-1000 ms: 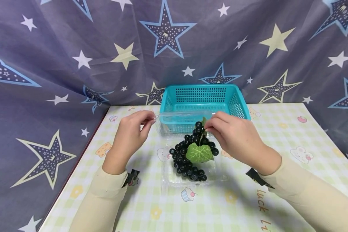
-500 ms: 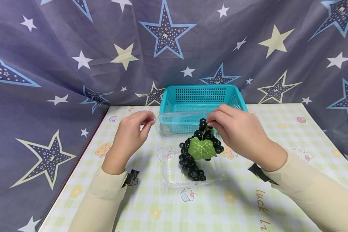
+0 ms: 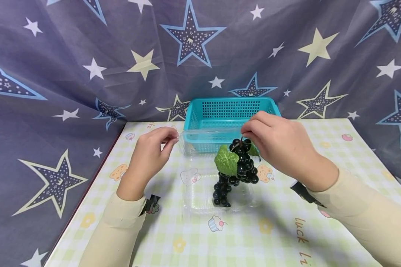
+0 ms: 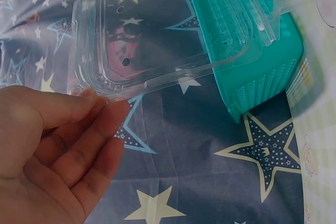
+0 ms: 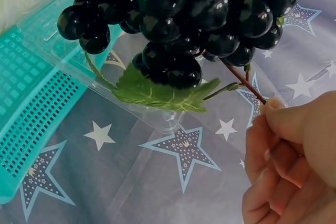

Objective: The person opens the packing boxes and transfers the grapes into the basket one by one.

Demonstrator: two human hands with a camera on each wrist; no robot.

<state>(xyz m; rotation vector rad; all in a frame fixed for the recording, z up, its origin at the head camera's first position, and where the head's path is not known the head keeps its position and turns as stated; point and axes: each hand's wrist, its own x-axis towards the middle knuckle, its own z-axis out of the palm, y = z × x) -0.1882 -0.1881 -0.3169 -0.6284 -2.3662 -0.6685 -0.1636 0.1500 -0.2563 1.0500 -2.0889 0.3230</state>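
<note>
A bunch of black grapes (image 3: 245,165) with green leaves (image 3: 226,160) hangs from my right hand (image 3: 285,148), which pinches its brown stem (image 5: 244,82) between thumb and fingers. The lower end of the bunch overlaps the tray of a clear plastic clamshell box (image 3: 200,210) lying on the table. My left hand (image 3: 148,155) pinches the left corner of the box's raised lid (image 4: 152,83) between thumb and fingertips. The lid stands up behind the tray, in front of the basket.
A turquoise plastic basket (image 3: 200,124) with perforated walls stands at the back of the table, against a dark star-print cloth (image 3: 137,33). A pale checked tablecloth (image 3: 160,237) with cartoon prints covers the table.
My right hand has risen and shifted right, lifting the grapes out of their curled lie so they hang longer, with the leaf turned leftward. The left hand keeps its place on the lid.
</note>
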